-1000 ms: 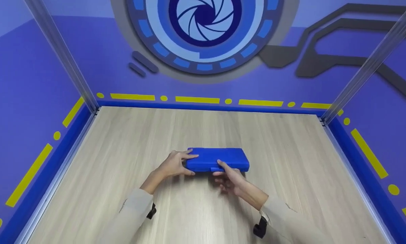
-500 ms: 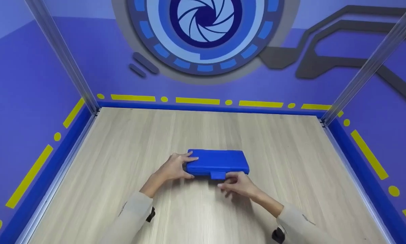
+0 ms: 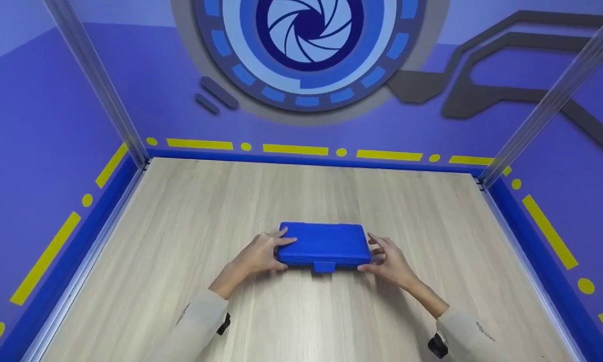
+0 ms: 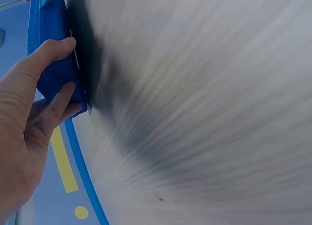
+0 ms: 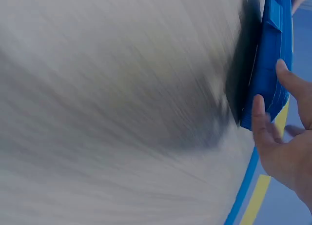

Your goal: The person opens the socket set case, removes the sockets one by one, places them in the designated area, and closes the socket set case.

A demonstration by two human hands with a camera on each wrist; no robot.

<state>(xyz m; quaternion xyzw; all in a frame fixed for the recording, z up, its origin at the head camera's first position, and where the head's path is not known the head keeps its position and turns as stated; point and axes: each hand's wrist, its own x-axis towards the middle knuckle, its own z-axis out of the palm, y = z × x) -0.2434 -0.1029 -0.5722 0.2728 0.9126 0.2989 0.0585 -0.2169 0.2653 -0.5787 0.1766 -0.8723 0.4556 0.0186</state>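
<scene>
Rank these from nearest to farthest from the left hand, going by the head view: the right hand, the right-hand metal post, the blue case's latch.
From the left hand:
1. Latch: front middle of the blue case.
2. Right hand: at the case's right end.
3. Metal post: right back corner, beyond the tabletop.

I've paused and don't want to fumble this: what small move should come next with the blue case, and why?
I'd probably ease the lid up slightly. The blue case looks closed, its latch flap juts out from the front edge, and the left hand and right hand are at its opposite ends.
</scene>
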